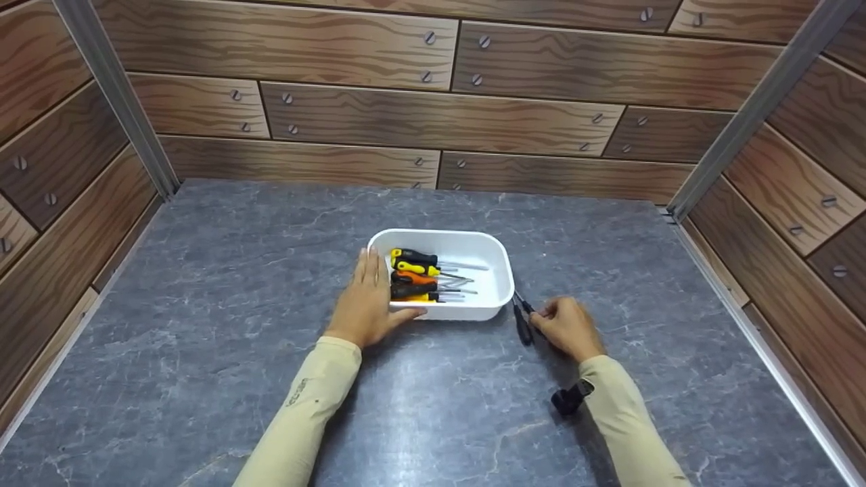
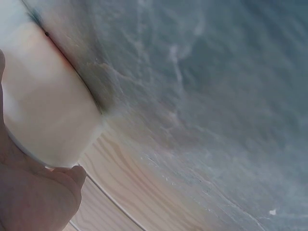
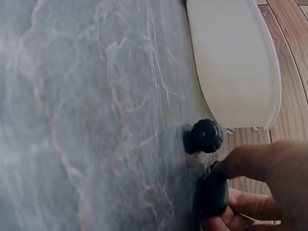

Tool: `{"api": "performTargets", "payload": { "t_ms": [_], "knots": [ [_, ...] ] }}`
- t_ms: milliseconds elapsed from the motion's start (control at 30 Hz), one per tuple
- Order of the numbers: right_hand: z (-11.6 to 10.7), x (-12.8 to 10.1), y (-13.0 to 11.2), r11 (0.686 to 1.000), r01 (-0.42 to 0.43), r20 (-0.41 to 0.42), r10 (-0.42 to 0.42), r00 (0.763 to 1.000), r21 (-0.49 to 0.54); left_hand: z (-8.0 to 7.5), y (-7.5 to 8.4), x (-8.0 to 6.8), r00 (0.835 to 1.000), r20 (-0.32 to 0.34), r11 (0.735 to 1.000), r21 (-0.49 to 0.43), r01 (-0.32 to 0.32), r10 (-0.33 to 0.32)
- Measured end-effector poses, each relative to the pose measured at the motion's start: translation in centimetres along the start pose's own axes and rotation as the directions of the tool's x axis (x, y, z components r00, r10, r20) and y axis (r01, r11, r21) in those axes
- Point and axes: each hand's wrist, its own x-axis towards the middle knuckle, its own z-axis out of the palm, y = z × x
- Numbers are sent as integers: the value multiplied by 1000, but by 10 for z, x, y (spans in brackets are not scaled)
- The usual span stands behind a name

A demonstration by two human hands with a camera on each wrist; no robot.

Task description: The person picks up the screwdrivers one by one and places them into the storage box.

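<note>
Fingertips of the right hand pinch a black-handled screwdriver lying on the grey marbled tabletop just right of centre, its long axis running up-frame toward the white plastic tray. Only the right wrist view shows a second rounded black handle alongside. The left hand, fingers straight, presses flat against the tray's left wall, beside yellow and orange screwdrivers.
</note>
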Motion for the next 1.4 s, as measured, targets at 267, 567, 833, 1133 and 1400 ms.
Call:
{"api": "performTargets", "payload": {
  "t_ms": [267, 567, 833, 1133, 1400],
  "knots": [
    [-5, 8, 7, 980, -58, -130, 84, 988, 190, 0, -1, -1, 1000, 2, 1000, 8, 10, -10],
    [-17, 27, -1, 649, 23, -253, 263, 931, 760, 1, -2, -1, 1000, -3, 999, 32, 6, -6],
    [-32, 44, -33, 239, 154, -229, 330, 916, 959, 1, -3, 0, 1000, -21, 999, 37, -10, 10],
    [-27, 63, -80, 319, 276, -355, 221, 908, 907, 2, -2, 1, 999, -27, 999, 45, -18, 19],
    [-2, 74, -114, 560, 413, -432, -105, 895, 718, 0, 0, 1, 1000, -16, 1000, 26, -10, 10]
  ]
}}
